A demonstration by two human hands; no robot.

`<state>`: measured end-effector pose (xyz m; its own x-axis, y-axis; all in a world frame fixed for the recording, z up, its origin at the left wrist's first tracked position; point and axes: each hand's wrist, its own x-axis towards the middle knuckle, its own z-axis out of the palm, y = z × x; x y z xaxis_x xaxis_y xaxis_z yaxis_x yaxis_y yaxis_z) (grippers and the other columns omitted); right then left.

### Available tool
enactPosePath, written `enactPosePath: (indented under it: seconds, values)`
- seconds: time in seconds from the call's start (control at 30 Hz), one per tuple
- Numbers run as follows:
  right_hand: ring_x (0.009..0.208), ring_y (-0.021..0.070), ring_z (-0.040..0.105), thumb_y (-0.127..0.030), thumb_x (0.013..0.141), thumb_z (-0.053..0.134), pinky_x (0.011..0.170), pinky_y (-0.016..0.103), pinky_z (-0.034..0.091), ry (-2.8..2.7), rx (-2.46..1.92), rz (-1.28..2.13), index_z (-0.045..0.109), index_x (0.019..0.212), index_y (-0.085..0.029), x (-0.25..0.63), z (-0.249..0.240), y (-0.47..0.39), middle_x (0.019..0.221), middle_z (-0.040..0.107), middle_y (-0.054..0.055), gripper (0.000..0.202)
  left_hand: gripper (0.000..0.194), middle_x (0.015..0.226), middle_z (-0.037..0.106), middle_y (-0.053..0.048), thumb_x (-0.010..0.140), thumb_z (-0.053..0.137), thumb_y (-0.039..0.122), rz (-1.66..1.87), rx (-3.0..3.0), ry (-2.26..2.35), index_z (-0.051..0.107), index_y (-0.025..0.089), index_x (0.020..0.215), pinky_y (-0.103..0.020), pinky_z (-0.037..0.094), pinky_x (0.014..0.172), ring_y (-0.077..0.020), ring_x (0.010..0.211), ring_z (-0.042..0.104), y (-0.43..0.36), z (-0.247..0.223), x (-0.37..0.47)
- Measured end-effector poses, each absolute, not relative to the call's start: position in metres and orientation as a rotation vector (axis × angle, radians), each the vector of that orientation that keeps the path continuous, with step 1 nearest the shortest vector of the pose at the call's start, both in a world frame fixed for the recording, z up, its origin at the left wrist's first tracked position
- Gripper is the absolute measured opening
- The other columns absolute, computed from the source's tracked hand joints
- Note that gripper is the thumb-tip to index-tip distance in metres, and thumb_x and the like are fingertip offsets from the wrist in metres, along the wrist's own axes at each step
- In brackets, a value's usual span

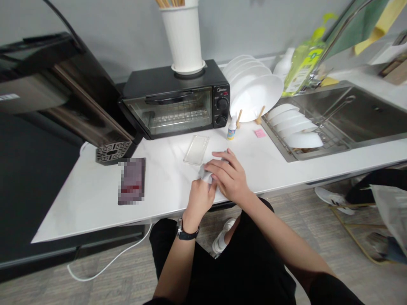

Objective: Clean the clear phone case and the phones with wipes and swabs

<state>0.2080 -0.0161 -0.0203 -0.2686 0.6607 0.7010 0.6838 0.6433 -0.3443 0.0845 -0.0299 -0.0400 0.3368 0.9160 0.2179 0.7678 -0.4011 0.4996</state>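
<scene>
My left hand [201, 198], with a watch at the wrist, is closed around a crumpled pale grey wipe [205, 174]; whether it is paper or cloth I cannot tell. Fingers bent over the same wipe, my right hand [231, 177] presses it from the right. Anything beneath the wipe or inside my hands is hidden. Just beyond them, a clear phone case [196, 150] lies flat on the white counter [168, 182]. A small spray bottle [232, 129] stands upright behind my right hand. Off to the left lies a dark purplish rectangular object [132, 181], partly pixelated.
Behind my hands sits a black toaster oven [178, 110] bearing a white chopstick holder [182, 38]. A coffee machine [79, 97] stands left. White plates [259, 95] in a rack, a pink note [260, 133], a soap bottle [303, 63] and a sink with bowls [303, 140] are right.
</scene>
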Motion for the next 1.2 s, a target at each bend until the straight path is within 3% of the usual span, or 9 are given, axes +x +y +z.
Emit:
enactPosePath:
  seconds: [0.17,0.33,0.5,0.63,0.77,0.9,1.03,1.2]
  values:
    - [0.097,0.0148,0.038,-0.020,0.076,0.032,0.089,0.034,0.029,-1.865,-1.084,0.083,0.043,0.099,-0.025,0.209,-0.022,-0.020,0.096,0.049,0.000,0.026,0.019,0.079,0.054,-0.008,0.077,0.029,0.026,0.709,2.209,1.441,0.038,0.018,0.092,-0.030,0.039,0.061,-0.0193,0.074,0.051,-0.033,-0.038,0.085]
    - [0.093,0.0159,0.042,-0.031,0.075,0.036,0.084,0.032,0.033,-1.951,-1.018,0.159,0.047,0.095,-0.029,0.209,-0.020,-0.023,0.096,0.050,-0.003,0.023,0.020,0.086,0.052,-0.009,0.077,0.028,0.026,0.686,2.218,1.460,0.039,0.019,0.092,-0.032,0.038,0.066,-0.0206,0.079,0.050,-0.035,-0.036,0.087]
    - [0.075,0.0179,0.050,-0.033,0.078,0.022,0.068,0.032,0.040,-1.645,-1.414,0.397,0.048,0.092,-0.026,0.238,-0.027,-0.020,0.080,0.055,0.000,0.030,0.027,0.081,0.055,-0.006,0.075,0.030,0.035,0.780,2.014,1.459,0.035,0.021,0.098,-0.028,0.041,0.058,-0.0165,0.069,0.052,-0.034,-0.030,0.085]
    - [0.091,0.0232,0.042,-0.033,0.076,0.029,0.079,0.040,0.032,-1.522,-1.638,0.318,0.044,0.098,-0.028,0.257,-0.029,-0.025,0.096,0.049,0.003,0.028,0.031,0.079,0.056,-0.007,0.075,0.030,0.036,0.857,1.995,1.540,0.036,0.018,0.099,-0.028,0.041,0.056,-0.0166,0.067,0.052,-0.035,-0.021,0.074]
    - [0.107,0.0206,0.026,-0.031,0.073,0.036,0.091,0.041,0.022,-1.425,-1.483,0.358,0.038,0.104,-0.031,0.239,-0.014,-0.043,0.115,0.033,-0.002,0.031,0.035,0.079,0.055,-0.007,0.076,0.026,0.037,0.749,2.165,1.666,0.033,0.018,0.105,-0.030,0.038,0.056,-0.0202,0.068,0.052,-0.043,-0.010,0.070]
    - [0.104,0.0162,0.032,-0.030,0.069,0.045,0.084,0.036,0.035,-1.343,-1.115,0.884,0.019,0.113,-0.034,0.193,-0.002,-0.056,0.116,0.031,-0.004,0.051,0.034,0.074,0.056,-0.007,0.078,0.021,0.031,0.554,2.387,1.692,0.032,0.020,0.108,-0.032,0.035,0.055,-0.0225,0.065,0.053,-0.049,-0.002,0.076]
    - [0.102,0.0149,0.036,-0.030,0.070,0.043,0.083,0.036,0.036,-1.135,-0.979,1.043,0.018,0.112,-0.035,0.172,-0.003,-0.051,0.114,0.034,-0.002,0.049,0.032,0.079,0.056,-0.007,0.079,0.020,0.028,0.550,2.391,1.740,0.035,0.024,0.106,-0.033,0.036,0.057,-0.0225,0.068,0.052,-0.051,0.004,0.077]
    - [0.099,0.0155,0.039,-0.041,0.075,0.026,0.076,0.039,0.039,-1.092,-0.921,1.129,0.020,0.109,-0.036,0.180,-0.003,-0.019,0.112,0.038,-0.003,0.035,0.032,0.106,0.044,0.001,0.076,0.031,0.028,0.819,2.361,1.551,0.030,0.032,0.108,-0.035,0.032,0.082,-0.0188,0.097,0.040,-0.044,0.014,0.059]
